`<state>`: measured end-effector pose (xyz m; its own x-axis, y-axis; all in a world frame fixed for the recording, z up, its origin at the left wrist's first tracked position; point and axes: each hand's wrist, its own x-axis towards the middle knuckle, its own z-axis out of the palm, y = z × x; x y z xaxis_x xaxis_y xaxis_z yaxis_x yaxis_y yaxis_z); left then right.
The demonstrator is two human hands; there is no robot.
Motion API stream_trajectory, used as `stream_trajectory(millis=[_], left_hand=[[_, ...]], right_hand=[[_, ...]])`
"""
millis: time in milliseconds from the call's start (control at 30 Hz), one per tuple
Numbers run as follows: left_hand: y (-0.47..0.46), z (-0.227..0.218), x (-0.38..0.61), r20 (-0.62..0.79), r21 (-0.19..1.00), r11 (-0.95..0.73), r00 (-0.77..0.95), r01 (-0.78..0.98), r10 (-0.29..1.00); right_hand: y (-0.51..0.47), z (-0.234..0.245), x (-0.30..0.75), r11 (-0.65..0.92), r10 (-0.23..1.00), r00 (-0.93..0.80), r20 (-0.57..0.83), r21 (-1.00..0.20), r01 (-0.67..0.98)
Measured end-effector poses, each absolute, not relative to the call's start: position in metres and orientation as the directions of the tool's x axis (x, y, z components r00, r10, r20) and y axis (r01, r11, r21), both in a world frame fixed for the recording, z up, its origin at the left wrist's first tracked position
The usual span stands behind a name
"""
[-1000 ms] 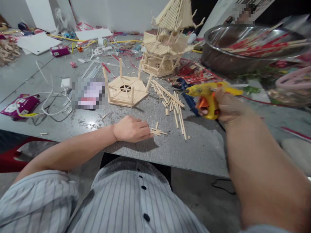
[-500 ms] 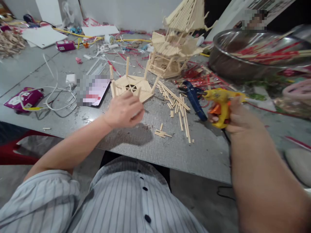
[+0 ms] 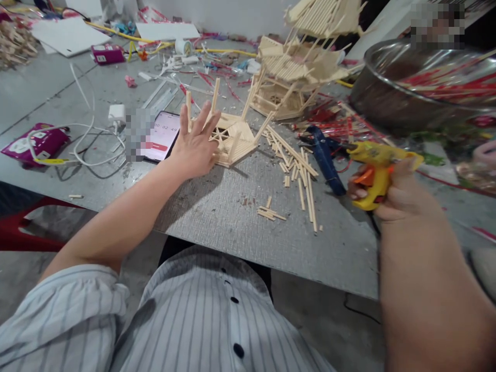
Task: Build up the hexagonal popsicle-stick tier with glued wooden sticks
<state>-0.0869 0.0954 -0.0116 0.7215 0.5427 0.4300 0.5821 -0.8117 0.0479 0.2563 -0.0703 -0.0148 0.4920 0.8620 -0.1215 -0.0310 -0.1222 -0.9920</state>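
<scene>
My left hand (image 3: 196,144) is stretched out with its fingers spread, reaching onto the near side of a small hexagonal stick platform (image 3: 236,142) with upright posts. My right hand (image 3: 399,194) is wrapped round the grip of a yellow glue gun (image 3: 374,165) with an orange trigger, its nozzle pointing left. Loose wooden sticks (image 3: 298,165) lie scattered between the two hands, and a few short pieces (image 3: 271,212) lie nearer the table edge.
A tall stick pagoda model (image 3: 306,62) stands behind the platform. A phone (image 3: 163,137) lies left of it, beside a white charger and cable (image 3: 93,139). A blue tool (image 3: 325,157) lies by the glue gun. A metal bowl (image 3: 387,93) of red-wrapped chopsticks sits at right.
My left hand has left the short sticks near the table edge, moved forward and opened onto the hexagonal platform. The right hand keeps hold of the glue gun.
</scene>
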Motion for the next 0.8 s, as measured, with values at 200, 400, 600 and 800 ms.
stream_trajectory(millis=[200,400,600,800], left_hand=[[0.1011,-0.0159,-0.0832,0.423,0.051,-0.832,0.743,0.553,0.519],[0.0993,-0.0150,-0.0803,0.431,0.059,-0.821,0.727,0.568,0.534],[0.0994,-0.0146,-0.0794,0.438,0.085,-0.820,0.718,0.566,0.541],[0.1001,-0.0144,-0.0793,0.428,0.101,-0.810,0.710,0.577,0.559]], right_hand=[[-0.0713,-0.0123,0.2521,-0.113,0.863,0.493,-0.112,-0.993,-0.028],[-0.0709,-0.0131,0.2534,-0.102,0.856,0.505,-0.110,-0.994,-0.044],[-0.0704,-0.0146,0.2555,-0.076,0.860,0.504,-0.079,-0.997,-0.026],[-0.0703,-0.0146,0.2539,-0.052,0.864,0.502,-0.053,-0.999,-0.016]])
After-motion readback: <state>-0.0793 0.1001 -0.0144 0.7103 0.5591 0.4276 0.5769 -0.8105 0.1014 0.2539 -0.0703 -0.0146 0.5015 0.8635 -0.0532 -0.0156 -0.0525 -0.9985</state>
